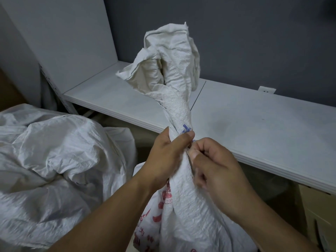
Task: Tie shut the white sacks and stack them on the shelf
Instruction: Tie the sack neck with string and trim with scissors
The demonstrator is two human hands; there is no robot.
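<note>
here, left hand (169, 151) fingers wrap the sack (181, 110) neck; right hand (216, 166) seemingly pinches a string (193, 141) alongside.

There are two white sacks, a gathered sack (181, 110) in the middle and a slumped sack (54, 151) at the left. Two hands show, one left hand (167, 151) and one right hand (216, 166). There is one shelf (254, 120), one outlet (267, 90) and one box (316, 215).

Forearms (112, 204) bare to frame edge. Left grip (169, 153), right grip (216, 166) bare; right thumbnail short.
</note>
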